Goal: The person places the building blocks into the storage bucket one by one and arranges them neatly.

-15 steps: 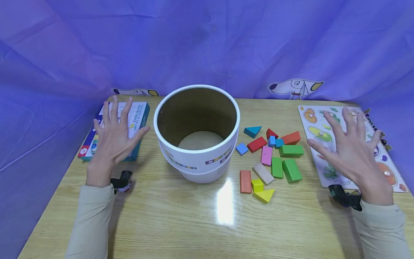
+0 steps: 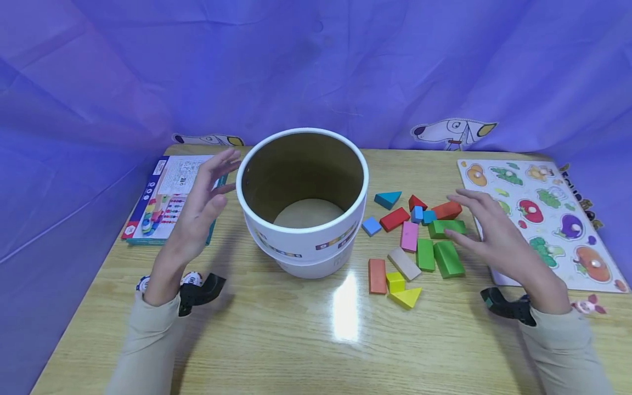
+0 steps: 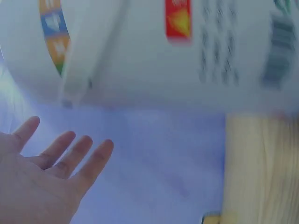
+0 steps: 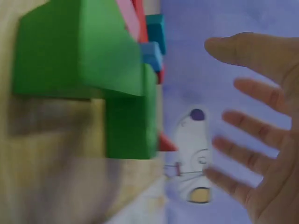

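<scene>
A large white bucket point(image 2: 316, 241) stands open-topped in the middle of the table, its inside brown with a pale bottom. Just left of it my left hand point(image 2: 195, 214) hovers, palm turned toward the bucket, fingers extended and holding nothing. In the left wrist view the spread fingers point(image 3: 96, 163) lie apart from the bucket's printed wall point(image 3: 149, 56). My right hand point(image 2: 498, 241) is in the air beside the loose coloured blocks point(image 2: 408, 237), nearest the green blocks point(image 2: 448, 259). Its fingers are spread with nothing in them, as the right wrist view also shows.
A flat box point(image 2: 163, 203) with printed pictures lies at the left. On the right is a vegetable knob puzzle board point(image 2: 538, 181). A blue-purple cloth point(image 2: 316, 66) hangs behind the wooden table point(image 2: 276, 340). Small round stickers or pieces lie near the left wrist.
Both hands have moved inward: the left from above the box toward the bucket, turning its palm sideways, the right from above the puzzle board toward the blocks. Bucket and blocks stay in place.
</scene>
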A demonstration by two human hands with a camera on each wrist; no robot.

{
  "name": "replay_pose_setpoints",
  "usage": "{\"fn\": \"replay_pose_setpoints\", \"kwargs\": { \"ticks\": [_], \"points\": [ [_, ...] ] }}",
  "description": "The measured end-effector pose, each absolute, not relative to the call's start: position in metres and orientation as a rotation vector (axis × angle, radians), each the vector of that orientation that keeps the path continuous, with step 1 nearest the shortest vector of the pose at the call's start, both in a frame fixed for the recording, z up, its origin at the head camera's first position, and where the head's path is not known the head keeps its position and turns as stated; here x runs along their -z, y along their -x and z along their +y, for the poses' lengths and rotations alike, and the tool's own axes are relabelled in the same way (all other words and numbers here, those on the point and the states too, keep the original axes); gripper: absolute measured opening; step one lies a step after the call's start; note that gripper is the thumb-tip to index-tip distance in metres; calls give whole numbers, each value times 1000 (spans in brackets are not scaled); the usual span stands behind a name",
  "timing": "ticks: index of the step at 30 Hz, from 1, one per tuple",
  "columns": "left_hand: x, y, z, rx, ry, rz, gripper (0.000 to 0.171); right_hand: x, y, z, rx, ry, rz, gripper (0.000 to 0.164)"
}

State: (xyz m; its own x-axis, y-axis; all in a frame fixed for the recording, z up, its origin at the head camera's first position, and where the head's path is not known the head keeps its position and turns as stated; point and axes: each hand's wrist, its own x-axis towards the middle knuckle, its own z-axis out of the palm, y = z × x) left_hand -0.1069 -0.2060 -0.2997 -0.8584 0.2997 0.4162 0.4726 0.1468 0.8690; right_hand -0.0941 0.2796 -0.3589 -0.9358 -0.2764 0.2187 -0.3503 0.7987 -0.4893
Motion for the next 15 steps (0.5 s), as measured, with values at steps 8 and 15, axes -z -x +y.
{"fn": "replay_pose_setpoints", "kwargs": {
  "ticks": [8,15],
  "points": [
    [299,105,-189,1969,828,-2281,65,383,92,287,-967,-569,-2737,43],
    [303,105,-186,2031,805,-2263,66,392,95,288,-1024,-439,-2784,38]
  ]
}}
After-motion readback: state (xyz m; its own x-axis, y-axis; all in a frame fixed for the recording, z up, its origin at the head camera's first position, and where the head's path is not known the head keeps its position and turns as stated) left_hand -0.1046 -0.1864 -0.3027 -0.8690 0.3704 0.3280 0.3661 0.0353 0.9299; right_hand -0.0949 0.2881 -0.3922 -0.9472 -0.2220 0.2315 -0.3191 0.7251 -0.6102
